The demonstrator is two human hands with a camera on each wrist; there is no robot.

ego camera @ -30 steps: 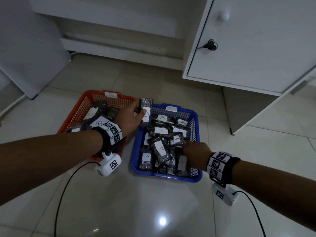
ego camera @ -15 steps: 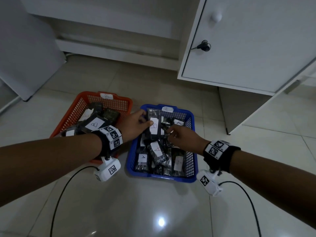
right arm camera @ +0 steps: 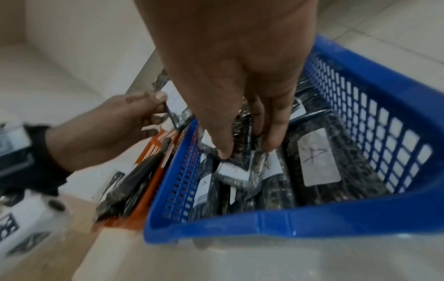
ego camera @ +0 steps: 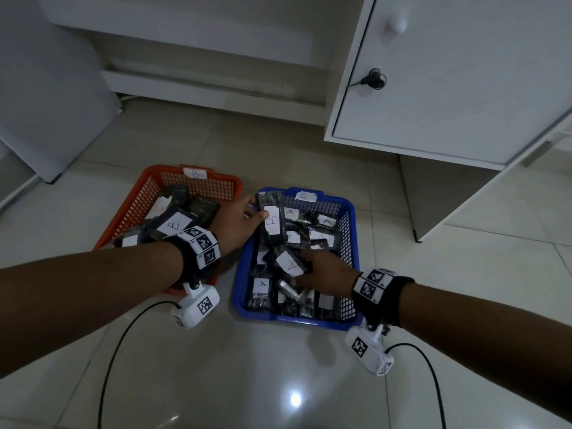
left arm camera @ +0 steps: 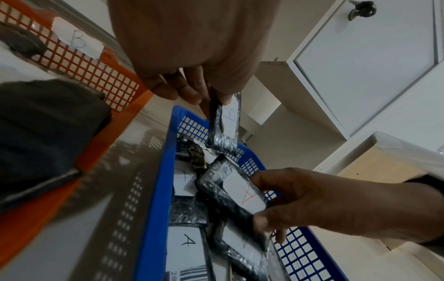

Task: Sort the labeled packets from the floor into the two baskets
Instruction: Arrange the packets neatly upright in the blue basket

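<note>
- Head view: packets (ego camera: 294,249), dark with white labels, fill the blue basket (ego camera: 240,292), whose far rim bears an "A" tag; more lie in the orange basket (ego camera: 136,199), tagged "B", just to its left on the tiled floor (ego camera: 278,382).
- The left hand (ego camera: 236,222) reaches over the gap between the baskets, its grip pinched on the B packet (ego camera: 271,221), which is held upright above the blue basket's far left corner.
- The right hand (ego camera: 328,270) is down among the packets in the blue basket, fingers at the red-A packet (ego camera: 289,263).
- A white cabinet (ego camera: 448,72) with a key in its door stands beyond the baskets.
- Left wrist view: thumb and fingers of the left hand (left arm camera: 192,57) nip the top of the B packet (left arm camera: 224,125), which hangs over the blue basket (left arm camera: 156,190).
- The right hand (left arm camera: 324,205) curls its grip around the red-A packet (left arm camera: 233,192), thumb below and fingers at its far edge.
- Right wrist view: the right hand (right arm camera: 240,66) points its fingers (right arm camera: 273,133) down into the blue basket (right arm camera: 312,222), closing on a packet seen edge-on.
- The left hand (right arm camera: 115,125) holds its packet beyond the basket's rim.
</note>
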